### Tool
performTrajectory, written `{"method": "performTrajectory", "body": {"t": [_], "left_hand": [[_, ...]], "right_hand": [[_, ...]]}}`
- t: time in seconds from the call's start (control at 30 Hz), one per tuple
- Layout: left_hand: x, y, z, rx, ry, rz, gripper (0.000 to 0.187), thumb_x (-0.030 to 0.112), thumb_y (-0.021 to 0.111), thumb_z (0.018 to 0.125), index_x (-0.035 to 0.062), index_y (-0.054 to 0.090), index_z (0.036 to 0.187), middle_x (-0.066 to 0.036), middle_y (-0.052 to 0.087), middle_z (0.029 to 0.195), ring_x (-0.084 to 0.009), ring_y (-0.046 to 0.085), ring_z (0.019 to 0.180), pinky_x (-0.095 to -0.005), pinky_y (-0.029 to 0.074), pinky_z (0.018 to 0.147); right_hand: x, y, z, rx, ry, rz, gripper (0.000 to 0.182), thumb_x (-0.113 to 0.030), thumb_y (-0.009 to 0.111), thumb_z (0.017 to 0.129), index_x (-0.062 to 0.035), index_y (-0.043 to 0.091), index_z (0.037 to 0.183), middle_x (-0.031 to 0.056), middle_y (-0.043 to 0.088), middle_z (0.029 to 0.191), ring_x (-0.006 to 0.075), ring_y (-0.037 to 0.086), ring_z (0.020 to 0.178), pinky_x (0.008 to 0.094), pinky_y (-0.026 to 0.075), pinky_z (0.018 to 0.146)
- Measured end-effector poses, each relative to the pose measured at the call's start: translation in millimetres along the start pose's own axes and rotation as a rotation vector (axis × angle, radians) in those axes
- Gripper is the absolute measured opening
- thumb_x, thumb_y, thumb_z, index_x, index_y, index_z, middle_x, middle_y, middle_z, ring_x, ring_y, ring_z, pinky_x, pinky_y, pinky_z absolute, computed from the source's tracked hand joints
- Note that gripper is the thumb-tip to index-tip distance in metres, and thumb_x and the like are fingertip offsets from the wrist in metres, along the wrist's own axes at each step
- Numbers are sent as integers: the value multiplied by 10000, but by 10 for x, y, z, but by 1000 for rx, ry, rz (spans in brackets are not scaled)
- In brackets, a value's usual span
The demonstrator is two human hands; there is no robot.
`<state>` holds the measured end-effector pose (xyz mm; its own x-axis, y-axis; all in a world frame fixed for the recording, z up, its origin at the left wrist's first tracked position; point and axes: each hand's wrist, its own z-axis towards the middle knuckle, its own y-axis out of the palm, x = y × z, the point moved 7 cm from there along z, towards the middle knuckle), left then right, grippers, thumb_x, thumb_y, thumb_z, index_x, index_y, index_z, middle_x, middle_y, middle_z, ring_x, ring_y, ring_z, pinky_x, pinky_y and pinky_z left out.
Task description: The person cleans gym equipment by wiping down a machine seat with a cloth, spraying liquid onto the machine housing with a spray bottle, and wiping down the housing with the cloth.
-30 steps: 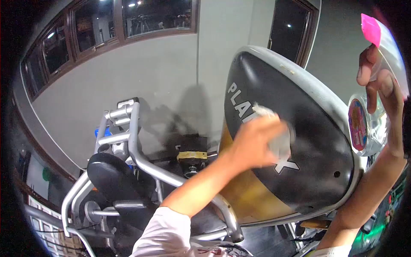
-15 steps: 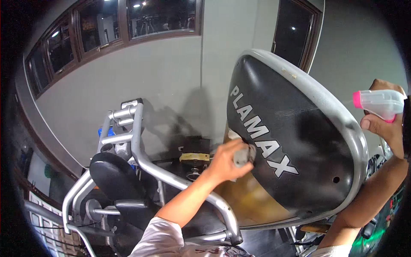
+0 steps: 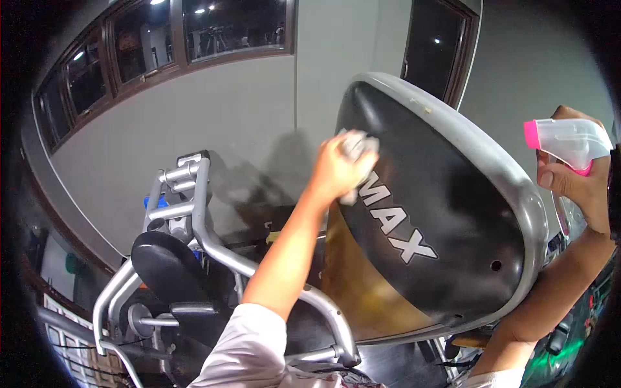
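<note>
My left hand (image 3: 337, 169) is closed on a crumpled grey cloth (image 3: 359, 147), pressed against the upper left of a black and gold machine cover (image 3: 446, 187). White lettering on the cover is partly hidden behind the hand; "MAX" (image 3: 396, 223) still shows. At the far right my right hand (image 3: 576, 187) grips a spray bottle (image 3: 572, 141) with a clear head and a pink nozzle, held up beside the cover's silver rim (image 3: 491, 152). Most of the bottle's body is out of sight behind the hand and the dark image edge.
A gym machine with silver tubing (image 3: 213, 249) and a black pad (image 3: 169, 271) stands to the left. Behind are a grey wall (image 3: 220, 103), dark windows (image 3: 236, 26) and a dark-framed door (image 3: 436, 48). Green light glows on the floor at lower right.
My left hand has moved the cloth up along the cover, from beside the middle letters to over the first ones. The spray bottle sits slightly higher and further left in view.
</note>
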<state>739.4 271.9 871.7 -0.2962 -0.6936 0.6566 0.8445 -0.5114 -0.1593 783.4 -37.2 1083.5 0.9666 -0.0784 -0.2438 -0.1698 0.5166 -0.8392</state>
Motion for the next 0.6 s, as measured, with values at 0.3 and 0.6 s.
{"method": "performTrajectory", "body": {"t": [0.3, 0.6], "left_hand": [[881, 387, -1556, -223, 675, 20, 495, 391, 863, 683, 7, 703, 951, -113, 628, 855, -264, 619, 725, -400, 507, 657], [921, 311, -7, 5, 251, -23, 291, 185, 804, 740, -4, 653, 902, -142, 674, 845, -213, 642, 740, -373, 531, 704]], "right_hand": [[118, 110, -74, 177, -4, 36, 478, -170, 930, 700, -9, 684, 1077, 19, 668, 866, 116, 627, 798, 271, 498, 738], [116, 55, -222, 210, -26, 49, 471, -182, 923, 707, -10, 686, 1076, 18, 667, 861, 114, 623, 791, 269, 492, 728]]}}
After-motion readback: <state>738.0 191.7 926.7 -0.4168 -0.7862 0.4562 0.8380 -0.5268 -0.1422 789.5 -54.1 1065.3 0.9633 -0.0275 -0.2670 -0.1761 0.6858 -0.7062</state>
